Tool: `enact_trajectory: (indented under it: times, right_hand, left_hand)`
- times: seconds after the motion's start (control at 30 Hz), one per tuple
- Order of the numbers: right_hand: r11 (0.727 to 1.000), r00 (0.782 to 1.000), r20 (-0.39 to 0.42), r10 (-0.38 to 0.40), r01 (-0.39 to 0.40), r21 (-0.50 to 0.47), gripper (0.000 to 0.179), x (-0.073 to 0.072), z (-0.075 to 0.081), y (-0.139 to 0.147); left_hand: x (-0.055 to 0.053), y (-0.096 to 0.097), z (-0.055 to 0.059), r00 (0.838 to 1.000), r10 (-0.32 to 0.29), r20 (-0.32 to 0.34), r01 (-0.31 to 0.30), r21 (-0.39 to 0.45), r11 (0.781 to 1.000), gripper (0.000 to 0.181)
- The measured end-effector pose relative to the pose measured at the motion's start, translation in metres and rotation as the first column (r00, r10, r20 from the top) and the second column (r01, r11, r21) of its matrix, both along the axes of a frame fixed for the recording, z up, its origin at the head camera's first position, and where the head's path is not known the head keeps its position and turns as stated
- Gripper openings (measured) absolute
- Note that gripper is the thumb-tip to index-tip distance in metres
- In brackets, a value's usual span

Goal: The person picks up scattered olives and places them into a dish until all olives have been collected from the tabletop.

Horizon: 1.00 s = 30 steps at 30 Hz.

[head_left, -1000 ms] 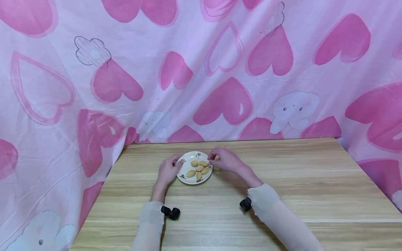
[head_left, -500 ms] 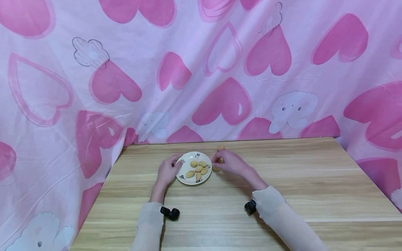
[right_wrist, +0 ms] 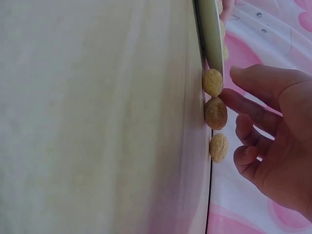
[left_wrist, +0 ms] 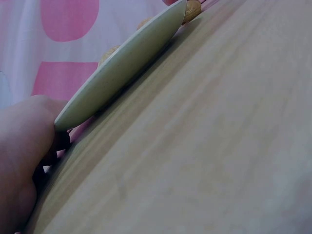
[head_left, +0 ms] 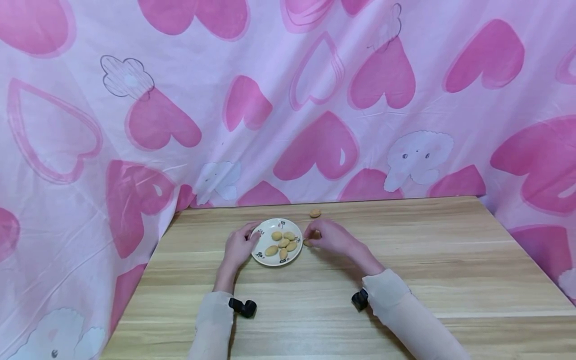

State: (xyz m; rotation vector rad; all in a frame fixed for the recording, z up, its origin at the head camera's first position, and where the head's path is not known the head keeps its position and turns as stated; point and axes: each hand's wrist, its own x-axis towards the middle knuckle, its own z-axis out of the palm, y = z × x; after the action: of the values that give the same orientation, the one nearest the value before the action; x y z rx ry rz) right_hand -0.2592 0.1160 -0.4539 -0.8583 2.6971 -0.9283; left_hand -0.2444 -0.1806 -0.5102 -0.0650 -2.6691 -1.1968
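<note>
A small white plate (head_left: 265,257) with dark printed motifs holds several tan, wrinkled nuts (head_left: 271,250). My left hand (head_left: 240,246) grips the plate's left rim, thumb on top; its other fingers are partly hidden beneath. Just off the plate's right rim is my right hand (head_left: 330,236), above the table. In the right wrist view its thumb (right_wrist: 258,80) and index finger are apart beside a nut (right_wrist: 213,82) on the table, and nothing is held. Whether the index fingertip touches that nut, I cannot tell. Two more nuts, one darker (right_wrist: 216,113), lie in line with it.
A lone nut (head_left: 315,213) lies near the back edge of the wooden table (head_left: 405,250). Behind the table hangs a pink cloth (head_left: 270,100) with hearts. Black wrist cameras sit on both sleeves (head_left: 216,320).
My right hand has moved from over the plate's right rim to the right, beside it, uncovering the nut near the back edge. The left hand keeps its hold on the plate.
</note>
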Motion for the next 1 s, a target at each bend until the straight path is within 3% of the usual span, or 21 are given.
enact_trajectory:
  times: [0.27, 0.73, 1.0]
  right_hand:
    - [1.0, 0.999, 0.038, 0.006, -0.006, 0.016, 0.022, 0.0038, -0.0031, -0.0007]
    - [0.996, 1.0, -0.014, -0.002, 0.004, 0.095, 0.02, 0.0031, -0.0048, -0.0059]
    - [0.994, 0.997, 0.009, -0.073, 0.072, 0.085, 0.022, 0.0054, 0.0048, -0.0031]
  left_hand:
    - [0.0006, -0.0024, -0.0013, 1.0, 0.0, 0.0, 0.0, 0.0, 1.0, 0.034]
    - [0.0012, -0.0005, -0.0043, 1.0, -0.002, -0.012, 0.002, 0.003, 1.0, 0.033]
    - [0.0003, 0.0, -0.002, 1.0, -0.008, -0.023, 0.008, 0.002, 1.0, 0.034]
